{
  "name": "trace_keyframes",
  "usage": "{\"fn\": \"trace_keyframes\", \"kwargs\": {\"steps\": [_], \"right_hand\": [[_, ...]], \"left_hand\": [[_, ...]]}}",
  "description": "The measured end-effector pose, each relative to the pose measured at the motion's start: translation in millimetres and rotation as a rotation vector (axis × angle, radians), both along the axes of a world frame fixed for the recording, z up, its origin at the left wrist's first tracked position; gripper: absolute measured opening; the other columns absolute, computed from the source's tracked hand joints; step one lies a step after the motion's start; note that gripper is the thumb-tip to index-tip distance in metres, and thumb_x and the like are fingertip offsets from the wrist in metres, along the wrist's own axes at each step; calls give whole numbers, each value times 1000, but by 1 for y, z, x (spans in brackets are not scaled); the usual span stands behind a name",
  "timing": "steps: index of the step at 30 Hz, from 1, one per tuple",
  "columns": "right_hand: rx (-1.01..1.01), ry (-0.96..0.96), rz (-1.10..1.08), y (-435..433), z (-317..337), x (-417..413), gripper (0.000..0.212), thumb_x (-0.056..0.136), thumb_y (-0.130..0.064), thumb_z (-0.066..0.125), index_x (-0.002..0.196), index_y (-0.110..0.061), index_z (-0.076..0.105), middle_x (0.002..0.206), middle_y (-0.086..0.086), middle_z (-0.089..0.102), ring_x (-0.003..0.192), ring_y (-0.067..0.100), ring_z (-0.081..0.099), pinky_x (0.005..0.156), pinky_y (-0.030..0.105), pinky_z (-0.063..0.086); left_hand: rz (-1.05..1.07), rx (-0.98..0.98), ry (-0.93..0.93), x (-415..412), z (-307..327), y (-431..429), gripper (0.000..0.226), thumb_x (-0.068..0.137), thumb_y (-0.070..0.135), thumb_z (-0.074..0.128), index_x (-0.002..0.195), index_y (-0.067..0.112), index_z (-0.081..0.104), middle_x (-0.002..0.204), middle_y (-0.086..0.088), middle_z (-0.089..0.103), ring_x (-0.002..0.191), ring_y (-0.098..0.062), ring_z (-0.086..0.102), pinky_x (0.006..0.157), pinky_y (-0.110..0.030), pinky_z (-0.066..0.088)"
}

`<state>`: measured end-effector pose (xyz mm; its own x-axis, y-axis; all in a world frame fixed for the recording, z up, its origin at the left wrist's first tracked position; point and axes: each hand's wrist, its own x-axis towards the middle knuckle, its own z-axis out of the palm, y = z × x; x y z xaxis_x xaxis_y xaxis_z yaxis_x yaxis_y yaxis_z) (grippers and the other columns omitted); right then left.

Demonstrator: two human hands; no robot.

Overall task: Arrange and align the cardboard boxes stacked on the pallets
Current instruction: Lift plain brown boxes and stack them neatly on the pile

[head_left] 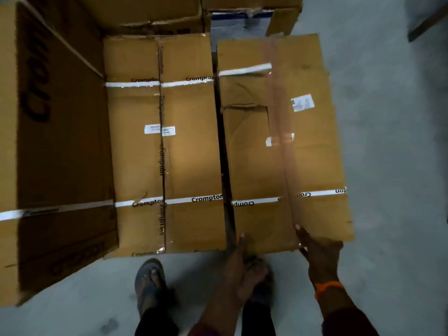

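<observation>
Two long brown cardboard boxes lie side by side in front of me. The right box (310, 154) has torn tape and a ripped top flap; a dark gap separates it from the left box (189, 146). My left hand (238, 270) grips the right box's near end at its left corner, thumb on top. At the same end, nearer the right corner, my right hand (320, 251) holds the edge with the thumb on top and fingers underneath. An orange band circles that wrist.
A taller box (55, 141) stands against the left box. More boxes (150, 13) are stacked at the back, one torn open. Grey concrete floor (400, 141) runs along the right. My sandalled feet (150, 282) stand just before the boxes.
</observation>
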<state>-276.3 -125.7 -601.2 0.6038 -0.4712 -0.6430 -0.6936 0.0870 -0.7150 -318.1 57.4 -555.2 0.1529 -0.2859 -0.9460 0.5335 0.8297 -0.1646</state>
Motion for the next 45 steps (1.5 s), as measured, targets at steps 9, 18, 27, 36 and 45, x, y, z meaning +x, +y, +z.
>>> {"fn": "trace_keyframes", "kwargs": {"steps": [9,18,27,36,45], "right_hand": [[76,-68,56,14,0,36,109,61,-18,98,145,-46,35,146,-1,53,128,32,57,82,62,60],[167,13,40,32,0,46,108,71,-15,93,150,-47,28,147,1,50,123,28,60,85,60,59],[427,163,-60,40,-9,50,65,90,-2,72,146,-23,46,130,13,66,110,39,69,74,44,64],[387,200,-39,39,-9,56,57,87,4,71,140,-9,54,124,19,70,92,32,77,68,35,63],[187,321,187,58,7,32,45,94,-39,70,130,-16,57,118,13,67,101,34,72,80,47,62]], "left_hand": [[202,434,63,44,-16,-21,36,98,31,63,129,14,56,117,-13,66,105,-31,66,88,-46,57],[118,300,153,45,-7,-5,21,99,29,62,110,12,60,124,-17,60,98,-28,63,98,-42,47],[403,379,86,-6,-19,39,18,97,4,57,114,8,61,136,-17,55,125,-37,54,114,-50,40],[359,500,-8,14,-26,44,31,102,6,54,132,6,58,127,-15,62,107,-30,63,93,-43,55],[176,462,-64,23,-21,67,28,103,5,50,130,5,58,121,-16,65,109,-32,64,88,-35,55]]}}
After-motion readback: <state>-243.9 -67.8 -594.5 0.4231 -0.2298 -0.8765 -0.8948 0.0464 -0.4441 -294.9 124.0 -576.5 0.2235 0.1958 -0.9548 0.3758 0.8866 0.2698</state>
